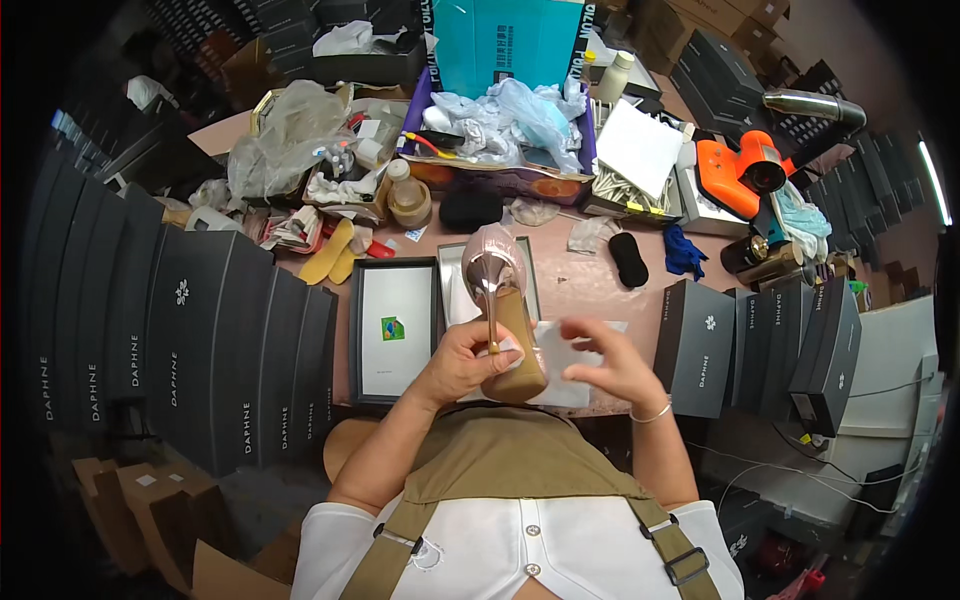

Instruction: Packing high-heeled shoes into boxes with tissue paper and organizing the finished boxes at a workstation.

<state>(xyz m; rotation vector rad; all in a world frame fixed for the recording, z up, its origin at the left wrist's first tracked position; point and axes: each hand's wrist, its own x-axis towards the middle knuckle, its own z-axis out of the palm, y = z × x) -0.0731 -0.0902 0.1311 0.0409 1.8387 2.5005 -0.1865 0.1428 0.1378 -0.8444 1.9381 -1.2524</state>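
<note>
A high-heeled shoe (518, 325) with a glossy pinkish part, a tan surface and a thin heel is gripped in my left hand (465, 362), whose fingers close round its near end beside the heel. A small white bit shows at the left fingertips; I cannot make out what it is. My right hand (612, 365) is off the shoe, just to its right, with fingers apart and nothing in them. Underneath lies a white sheet of paper (607, 345). Behind the shoe is an open box part (455, 280), and left of it another dark-rimmed one (395, 330) with a white inside and a green sticker.
Dark shoe boxes (205, 340) crowd the left, and more boxes (695, 350) stand at right. Along the back are a purple carton (500, 185) of crumpled tissue, a bottle (408, 195), an orange heat gun (740, 175), a black pad (628, 260) and a blue cloth (684, 250).
</note>
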